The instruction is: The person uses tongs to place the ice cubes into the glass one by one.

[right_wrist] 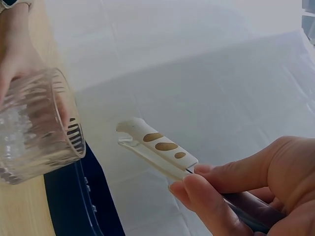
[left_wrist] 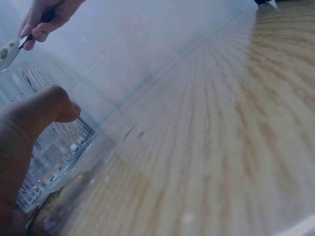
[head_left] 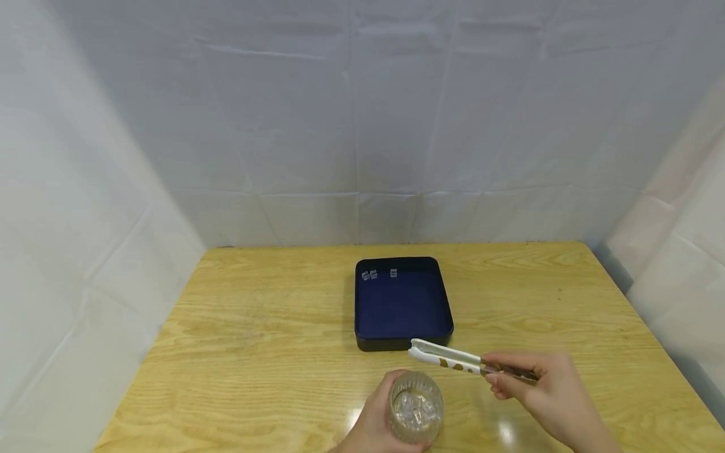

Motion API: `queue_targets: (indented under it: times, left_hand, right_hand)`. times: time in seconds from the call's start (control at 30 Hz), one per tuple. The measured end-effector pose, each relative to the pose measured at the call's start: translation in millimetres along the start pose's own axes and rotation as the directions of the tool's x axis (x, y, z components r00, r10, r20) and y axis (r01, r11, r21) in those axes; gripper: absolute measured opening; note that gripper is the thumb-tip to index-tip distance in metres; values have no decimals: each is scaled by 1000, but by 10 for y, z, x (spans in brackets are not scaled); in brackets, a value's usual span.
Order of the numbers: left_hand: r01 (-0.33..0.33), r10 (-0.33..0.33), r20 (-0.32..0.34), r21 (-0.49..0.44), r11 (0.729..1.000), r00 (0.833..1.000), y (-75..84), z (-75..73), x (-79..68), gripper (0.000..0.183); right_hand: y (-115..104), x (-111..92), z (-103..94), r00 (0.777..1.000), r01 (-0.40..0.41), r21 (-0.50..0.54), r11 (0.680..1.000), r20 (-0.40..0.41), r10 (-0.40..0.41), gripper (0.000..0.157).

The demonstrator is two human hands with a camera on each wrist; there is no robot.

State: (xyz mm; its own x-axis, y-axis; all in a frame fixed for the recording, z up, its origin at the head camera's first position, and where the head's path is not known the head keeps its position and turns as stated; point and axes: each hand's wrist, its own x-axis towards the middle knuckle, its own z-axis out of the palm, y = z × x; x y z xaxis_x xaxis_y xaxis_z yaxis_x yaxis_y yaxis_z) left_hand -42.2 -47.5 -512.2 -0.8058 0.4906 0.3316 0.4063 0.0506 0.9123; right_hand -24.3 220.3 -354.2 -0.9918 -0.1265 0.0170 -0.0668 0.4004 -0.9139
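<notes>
My left hand (head_left: 370, 421) grips a clear ribbed drinking glass (head_left: 438, 402) round its side, low at the front of the table. Several clear cubes (right_wrist: 15, 128) lie at the bottom of the glass. In my right hand (head_left: 546, 390), thumb and fingers pinch a pair of tongs (head_left: 453, 360) with dark handles and white, brown-spotted ends. The tips of the tongs point left, to the right of and above the glass's mouth. A small clear piece (right_wrist: 126, 140) shows between those tips in the right wrist view.
A dark blue square tray (head_left: 404, 314) rests on the wood-grain table (head_left: 255, 340) beyond the glass. Three small clear cubes (head_left: 373, 275) lie along its far side. White sheeting (head_left: 351, 126) hangs behind the table and at both sides.
</notes>
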Motion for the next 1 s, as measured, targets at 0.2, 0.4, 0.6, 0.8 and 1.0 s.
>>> queue_targets:
  times: [0.2,0.4,0.6,0.8,1.0]
  left_hand:
    - [25,-24,14,-24,999,1000,-7,-4,1,91]
    - [39,-37,21,-68,997,999,-19,5,-1,93]
    - [33,-30,34,-87,996,999,-20,3,7,94]
    - [25,-22,35,-88,996,999,-10,0,17,93]
    - [44,-40,38,-99,994,998,11,-10,17,92]
  right_hand:
    - [40,-111,10,997,-32,24,999,65,31,26]
    - [91,-169,5,989,-56,39,998,139,50,27]
    - [156,-196,31,985,39,37,999,167,-45,26]
    - [239,-205,53,968,196,32,980,155,-199,23]
    - [267,-212,67,962,229,27,973,146,-231,22]
